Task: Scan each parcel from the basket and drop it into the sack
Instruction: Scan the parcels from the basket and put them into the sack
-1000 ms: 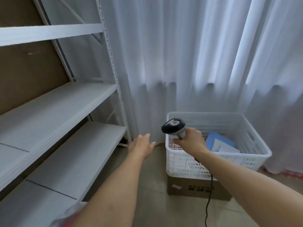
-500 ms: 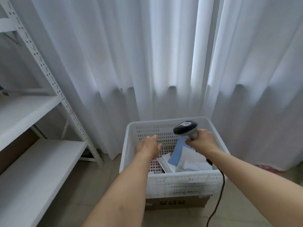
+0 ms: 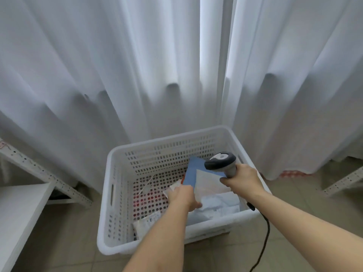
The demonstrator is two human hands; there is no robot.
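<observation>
White curtains hang behind the white plastic holed basket (image 3: 117, 193). The left hand (image 3: 181, 197) grabs a soft, light, white-and-blue flat parcel (image 3: 204, 183) by its edge; the right hand (image 3: 242, 180) holds the grey scanner (image 3: 220, 161).

Two hands over a white basket of parcels, one holding a scanner.

The left hand (image 3: 182, 197) reaches down into the white basket (image 3: 117, 193), fingers curled at the edge of a blue parcel (image 3: 191, 173) and a white parcel (image 3: 208, 183) just to its right; whether it grips them cannot be told. Right of it, the right hand (image 3: 242, 179) grips the handle of a grey scanner (image 3: 221, 160), whose head points left above the blue parcel. A black cable (image 3: 265, 232) trails down below the right wrist. Below the left forearm, another white parcel (image 3: 146, 224) lies in the basket's near corner. White curtains (image 3: 137, 65) hang beyond both hands.
</observation>
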